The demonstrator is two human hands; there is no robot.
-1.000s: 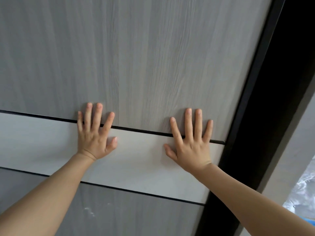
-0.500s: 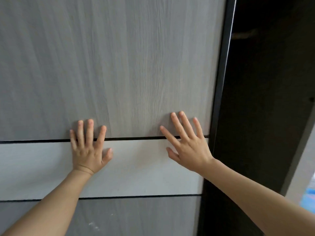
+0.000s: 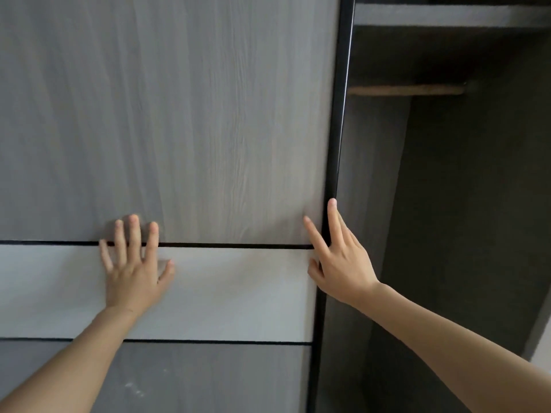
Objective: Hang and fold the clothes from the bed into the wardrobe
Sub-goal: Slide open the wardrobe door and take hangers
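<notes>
Head view: wardrobe (image 3: 462, 204) straight ahead. Its sliding door (image 3: 193, 129) fills the left, with the dark interior exposed right of the door. Left hand (image 3: 134, 269) is flat on the door face, fingers straight and spread wide, lying across the black seam above the door's pale band (image 3: 232, 293); holds nothing. Right hand (image 3: 340, 263) is at the door's right edge, fingers straight and splayed: index on the wood-grain face, others along the black edge strip (image 3: 335, 144), thumb at the pale band; holds nothing. Right of the door, up high: hanging rail (image 3: 405, 90), shelf (image 3: 447, 14) above it.
</notes>
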